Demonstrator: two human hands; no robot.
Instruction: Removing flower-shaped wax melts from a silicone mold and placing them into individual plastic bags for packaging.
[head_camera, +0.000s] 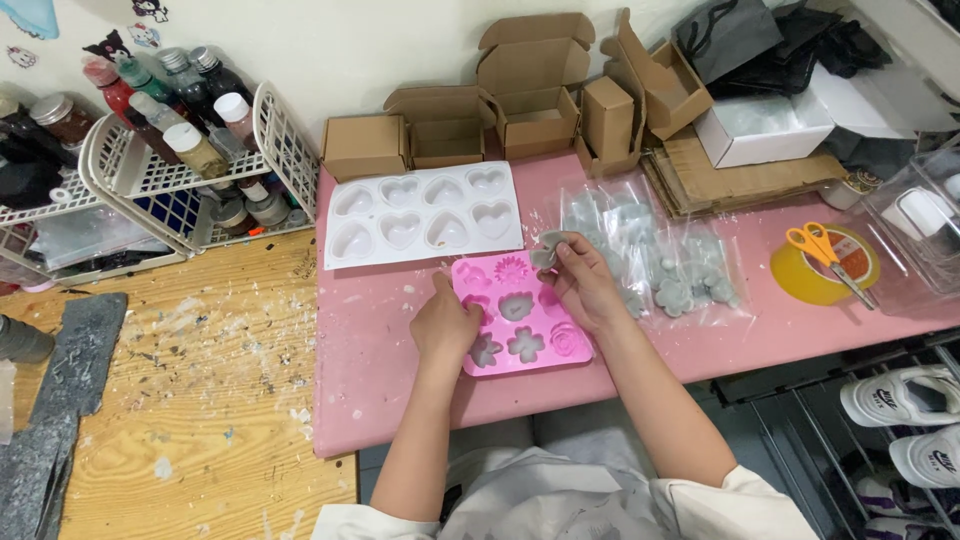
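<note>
A pink silicone mold (520, 312) with flower-shaped cavities lies on the pink table (380, 350). Several cavities hold grey cast flowers. My left hand (443, 322) rests on the mold's left edge, pressing it down. My right hand (578, 275) is raised over the mold's upper right corner and pinches a small grey cast flower (546, 249) between its fingertips. Just right of that hand lie clear plastic bags (660, 255) holding more grey flower pieces.
A white heart-shaped mold (422, 215) lies behind the pink one. Small cardboard boxes (530, 95) stand at the back. A tape roll with orange scissors (825, 260) sits at the right. A white rack of bottles (190, 150) stands on the wooden board (200, 400) at left.
</note>
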